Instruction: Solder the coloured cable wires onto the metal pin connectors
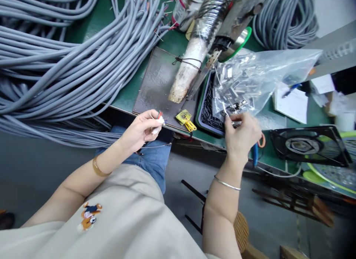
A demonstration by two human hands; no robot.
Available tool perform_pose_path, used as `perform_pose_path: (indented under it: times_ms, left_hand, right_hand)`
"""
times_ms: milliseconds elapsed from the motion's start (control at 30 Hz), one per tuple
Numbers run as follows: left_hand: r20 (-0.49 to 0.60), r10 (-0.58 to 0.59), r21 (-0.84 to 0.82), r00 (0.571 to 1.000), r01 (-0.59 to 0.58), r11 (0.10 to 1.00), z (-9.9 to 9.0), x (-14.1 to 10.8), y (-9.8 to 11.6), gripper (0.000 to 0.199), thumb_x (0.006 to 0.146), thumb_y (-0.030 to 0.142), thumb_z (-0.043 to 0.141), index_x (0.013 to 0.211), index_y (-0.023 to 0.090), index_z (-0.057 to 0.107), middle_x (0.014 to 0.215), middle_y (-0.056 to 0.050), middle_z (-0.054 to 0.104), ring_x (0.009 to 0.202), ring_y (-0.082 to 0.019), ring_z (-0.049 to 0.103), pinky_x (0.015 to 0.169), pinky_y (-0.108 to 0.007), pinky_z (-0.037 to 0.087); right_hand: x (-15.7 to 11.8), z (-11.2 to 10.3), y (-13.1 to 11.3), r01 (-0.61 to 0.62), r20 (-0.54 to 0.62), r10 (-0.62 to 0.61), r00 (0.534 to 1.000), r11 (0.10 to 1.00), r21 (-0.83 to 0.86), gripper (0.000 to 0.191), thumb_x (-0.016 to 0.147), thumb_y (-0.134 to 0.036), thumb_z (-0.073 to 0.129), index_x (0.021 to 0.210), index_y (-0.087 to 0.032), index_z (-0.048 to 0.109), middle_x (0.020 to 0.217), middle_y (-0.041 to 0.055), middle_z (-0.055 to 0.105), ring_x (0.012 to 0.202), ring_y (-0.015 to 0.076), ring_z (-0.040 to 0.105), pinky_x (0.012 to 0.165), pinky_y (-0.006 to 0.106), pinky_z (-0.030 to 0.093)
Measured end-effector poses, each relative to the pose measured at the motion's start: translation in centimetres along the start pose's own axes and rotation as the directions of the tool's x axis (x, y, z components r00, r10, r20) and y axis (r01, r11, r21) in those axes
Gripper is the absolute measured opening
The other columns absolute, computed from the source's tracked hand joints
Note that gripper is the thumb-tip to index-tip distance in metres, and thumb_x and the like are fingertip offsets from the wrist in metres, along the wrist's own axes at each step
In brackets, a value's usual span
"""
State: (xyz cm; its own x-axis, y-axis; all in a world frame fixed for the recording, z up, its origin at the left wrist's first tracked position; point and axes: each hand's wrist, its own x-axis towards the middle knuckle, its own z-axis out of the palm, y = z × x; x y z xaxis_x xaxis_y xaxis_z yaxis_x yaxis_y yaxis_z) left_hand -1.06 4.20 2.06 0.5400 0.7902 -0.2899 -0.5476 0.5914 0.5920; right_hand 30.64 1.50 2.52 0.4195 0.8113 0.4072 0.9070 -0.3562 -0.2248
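Green bench (129, 92); left hand (143, 130) — pinching wires (159, 115), off front edge (118, 109); right hand (242, 134) — by tray rim (209, 128), grip unclear

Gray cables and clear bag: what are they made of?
The cables look coated in smooth, softly shiny plastic, maybe rubber: they bend in even curves. The bag seems thin, glossy plastic film: it wrinkles, and silvery bits show through.

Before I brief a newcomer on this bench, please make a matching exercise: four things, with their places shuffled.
1. thin coloured wires
2. clear plastic bag of shiny pieces
3. black square-framed fan
4. round grey cable coil

A. picture's top right
B. held in the left hand
C. right of the right hand, level with it
D. partly over the dark-rimmed tray

Pairs: 1-B; 2-D; 3-C; 4-A
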Motion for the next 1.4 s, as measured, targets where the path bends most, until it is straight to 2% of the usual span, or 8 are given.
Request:
perform_pose_path:
  times_ms: [233, 333, 433, 600, 733, 900, 1167, 1400]
  left_hand:
    - [0.217, 0.043, -0.13, 0.975, -0.015, 0.991, -3.0, -0.1, 0.5, 0.04, 0.063, 0.033, 0.087, 0.06, 0.019, 0.049, 0.045, 0.007, 0.043, 0.032, -0.005, 0.029, 0.032, -0.018, 0.021]
    - [0.235, 0.048, -0.108, 0.971, -0.023, 0.994, -3.7, -0.2, 0.4, 0.049, 0.06, 0.038, 0.087, 0.057, 0.02, 0.042, 0.042, 0.007, 0.039, 0.03, -0.005, 0.026, 0.031, -0.019, 0.021]
    - [0.227, 0.037, -0.061, 0.973, -0.024, 0.998, -3.6, -0.3, 0.4, 0.053, 0.058, 0.041, 0.089, 0.056, 0.02, 0.04, 0.042, 0.008, 0.038, 0.029, -0.005, 0.027, 0.032, -0.019, 0.023]
    - [0.124, 0.044, 0.107, 0.991, -0.058, 0.993, -2.3, -0.4, 0.5, 0.036, 0.065, 0.031, 0.088, 0.066, 0.017, 0.055, 0.052, 0.006, 0.05, 0.036, -0.003, 0.036, 0.036, -0.016, 0.025]
    - [0.069, 0.1, 0.271, 0.993, -0.115, 0.956, -1.3, -0.2, -0.1, 0.03, 0.07, 0.029, 0.087, 0.069, 0.015, 0.061, 0.054, 0.005, 0.053, 0.04, -0.003, 0.04, 0.037, -0.015, 0.025]
    - [0.007, 0.15, 0.4, 0.989, -0.14, 0.906, -0.6, 0.0, -0.8, 0.025, 0.075, 0.028, 0.083, 0.07, 0.015, 0.062, 0.05, 0.006, 0.05, 0.04, -0.002, 0.036, 0.037, -0.014, 0.023]
    - [-0.031, 0.161, 0.36, 0.987, -0.139, 0.923, -0.1, 0.4, -1.2, 0.023, 0.076, 0.029, 0.082, 0.074, 0.016, 0.063, 0.052, 0.007, 0.048, 0.041, -0.002, 0.035, 0.037, -0.014, 0.022]
    - [0.003, 0.182, 0.348, 0.983, -0.172, 0.922, 0.2, 1.0, -1.5, 0.022, 0.074, 0.025, 0.085, 0.069, 0.014, 0.065, 0.056, 0.005, 0.056, 0.044, -0.001, 0.04, 0.042, -0.014, 0.031]
  right_hand:
    - [-2.8, -2.6, -3.2, 0.127, -0.454, 0.148, 0.878, 0.844, 0.521, 0.024, 0.074, -0.045, 0.076, 0.081, -0.023, 0.069, 0.077, 0.0083, 0.073, 0.052, 0.0214, 0.064, 0.048, 0.037, 0.044]
    - [-5.0, -4.4, -6.2, 0.126, -0.368, 0.186, 0.911, 0.724, 0.678, 0.021, 0.071, -0.038, 0.088, 0.078, -0.028, 0.071, 0.079, 0.0049, 0.077, 0.06, 0.0223, 0.07, 0.049, 0.036, 0.045]
    - [-7.2, -5.4, -8.7, 0.024, -0.077, 0.065, 0.995, 0.587, 0.809, 0.018, 0.076, -0.03, 0.088, 0.075, -0.028, 0.07, 0.08, 0.0022, 0.078, 0.077, 0.0245, 0.076, 0.061, 0.037, 0.059]
    - [-8.7, -4.4, -10.6, -0.094, 0.096, 0.022, 0.995, 0.507, 0.857, 0.015, 0.081, -0.02, 0.083, 0.075, -0.02, 0.069, 0.092, 0.0027, 0.081, 0.059, 0.0124, 0.07, 0.049, 0.026, 0.055]
    - [-8.7, -3.0, -11.1, -0.041, 0.033, 0.026, 0.999, 0.477, 0.878, 0.013, 0.084, -0.022, 0.08, 0.081, -0.02, 0.067, 0.098, 0.0037, 0.08, 0.085, 0.017, 0.077, 0.07, 0.03, 0.062]
    - [-9.0, -2.0, -11.3, -0.014, -0.003, 0.043, 0.999, 0.402, 0.916, 0.015, 0.087, -0.021, 0.076, 0.081, -0.021, 0.062, 0.095, 0.002, 0.079, 0.083, 0.0143, 0.075, 0.066, 0.025, 0.058]
    - [-9.7, -0.4, -11.2, 0.217, -0.263, -0.015, 0.965, 0.614, 0.759, 0.012, 0.084, -0.014, 0.079, 0.089, -0.023, 0.072, 0.095, 0.0005, 0.076, 0.088, 0.0167, 0.075, 0.079, 0.035, 0.063]
    - [-9.9, 0.3, -11.8, 0.108, -0.125, -0.005, 0.992, 0.535, 0.838, 0.005, 0.093, -0.02, 0.07, 0.091, -0.022, 0.065, 0.103, 0.0041, 0.078, 0.095, 0.0168, 0.076, 0.081, 0.033, 0.064]
